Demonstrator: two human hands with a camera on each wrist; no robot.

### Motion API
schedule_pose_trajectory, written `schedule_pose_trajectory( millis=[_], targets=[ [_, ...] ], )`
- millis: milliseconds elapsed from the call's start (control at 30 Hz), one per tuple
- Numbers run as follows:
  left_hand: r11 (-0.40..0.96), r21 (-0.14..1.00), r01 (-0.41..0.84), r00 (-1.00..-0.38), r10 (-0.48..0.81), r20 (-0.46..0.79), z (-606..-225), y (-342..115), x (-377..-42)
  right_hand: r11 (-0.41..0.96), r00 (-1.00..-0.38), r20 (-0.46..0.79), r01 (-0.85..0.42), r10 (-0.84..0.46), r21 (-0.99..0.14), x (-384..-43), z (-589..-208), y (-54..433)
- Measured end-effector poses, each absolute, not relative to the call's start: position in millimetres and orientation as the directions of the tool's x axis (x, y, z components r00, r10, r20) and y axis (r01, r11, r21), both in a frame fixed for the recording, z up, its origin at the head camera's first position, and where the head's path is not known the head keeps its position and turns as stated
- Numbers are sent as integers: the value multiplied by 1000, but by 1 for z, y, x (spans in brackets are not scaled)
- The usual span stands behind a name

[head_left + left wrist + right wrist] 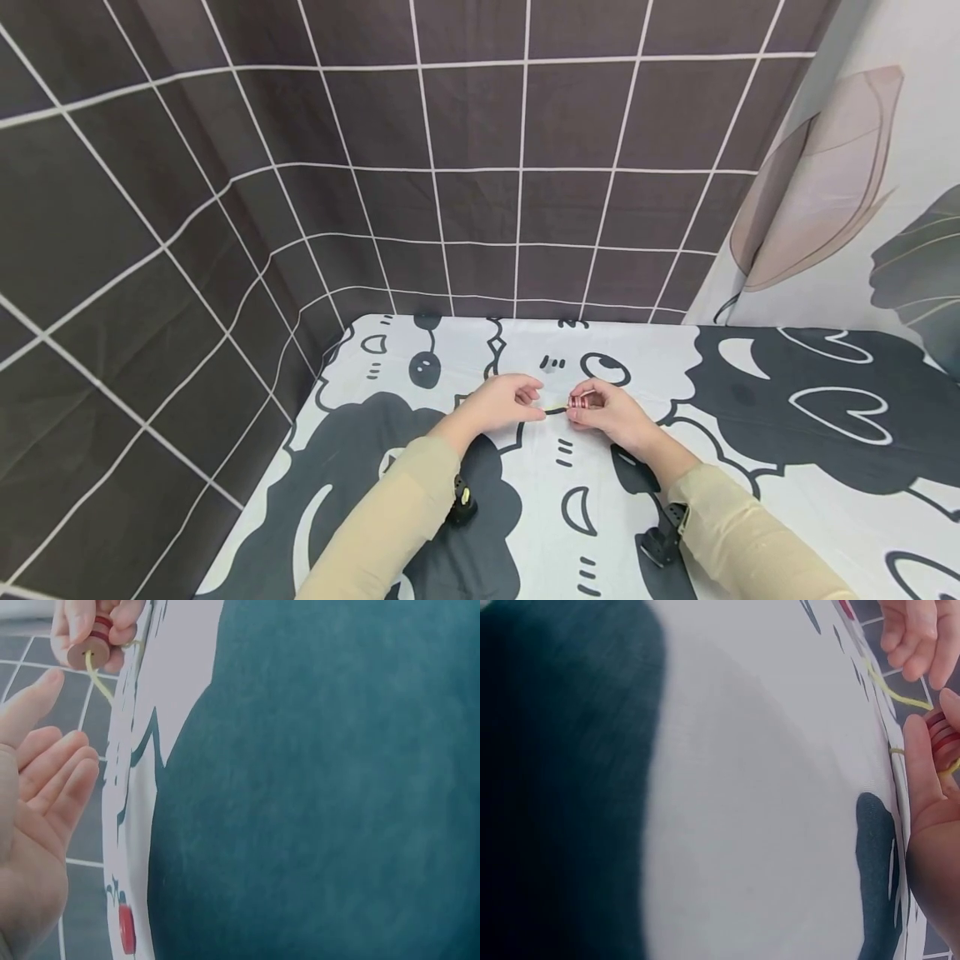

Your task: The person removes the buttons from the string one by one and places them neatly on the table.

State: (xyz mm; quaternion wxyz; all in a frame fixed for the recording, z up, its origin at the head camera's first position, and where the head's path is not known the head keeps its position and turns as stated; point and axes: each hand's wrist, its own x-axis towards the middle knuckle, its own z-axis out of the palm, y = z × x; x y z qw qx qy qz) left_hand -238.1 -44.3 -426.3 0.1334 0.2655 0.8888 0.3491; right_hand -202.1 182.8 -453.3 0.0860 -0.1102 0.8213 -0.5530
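Note:
In the head view my right hand point(611, 414) pinches a small wooden cylinder with red bands point(577, 402) between thumb and fingers. Yellow cord point(96, 677) comes out of a hole in the cylinder's flat end, as the left wrist view shows. More of this cord point(900, 696) runs out both sides of the cylinder in the right wrist view. My left hand point(506, 403) is just left of the cylinder, fingertips close to the cord. Its thumb and fingers point(64, 780) stand apart in the left wrist view, with nothing between them.
A red disc-like piece point(127, 928) lies on the cloth in the left wrist view. The black-and-white patterned cloth point(540, 517) covers the surface under my hands. Dark grid-patterned curtains point(480, 208) stand behind and at left, a leaf-print curtain point(825, 167) at right.

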Motion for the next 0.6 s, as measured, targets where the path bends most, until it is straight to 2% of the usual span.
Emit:
schedule_pose_trajectory(
  millis=[600],
  targets=[
    [600, 690, 405, -806, 591, -40, -431, -30, -233, 133, -945, -17, -28, -328, -991, -200, -458, 181]
  ],
)
